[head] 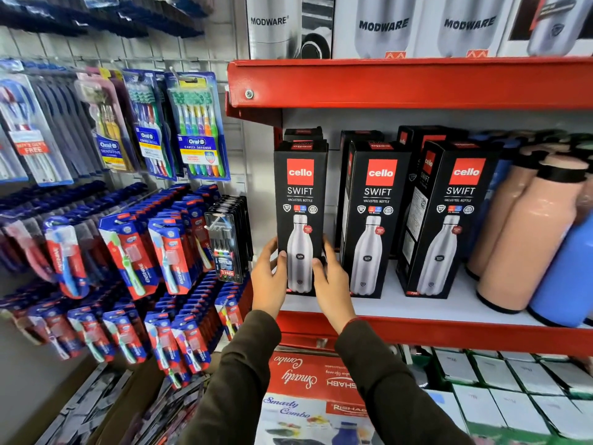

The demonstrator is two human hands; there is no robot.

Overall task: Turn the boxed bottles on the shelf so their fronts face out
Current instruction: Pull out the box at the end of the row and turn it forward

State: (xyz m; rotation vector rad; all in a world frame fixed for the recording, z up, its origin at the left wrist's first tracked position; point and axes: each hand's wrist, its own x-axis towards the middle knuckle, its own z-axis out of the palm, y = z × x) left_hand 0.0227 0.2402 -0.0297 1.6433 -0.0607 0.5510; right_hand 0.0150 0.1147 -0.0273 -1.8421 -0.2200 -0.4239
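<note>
Cello Swift boxed bottle [300,216], leftmost of three on the white shelf [401,303], stands front-out, the left hand [269,277] and right hand [330,277] gripping its lower sides. Being tall and narrow, it could tip back into the box behind [303,133] or nudge its neighbour [373,220] if twisted carelessly. Each front reads "cello SWIFT VACUSTEEL BOTTLE"; boxes above [385,25] read "MODWARE".

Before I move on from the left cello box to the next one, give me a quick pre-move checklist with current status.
1. Left cello box front faces out: ok.
2. Left hand and right hand on its sides: ok.
3. Box base fully on white shelf: cannot tell, hands cover it.
4. Middle cello box front out: ok.
5. Right cello box square: not ok, angled, side panel showing.
6. Rear boxes facing: cannot tell.
</note>
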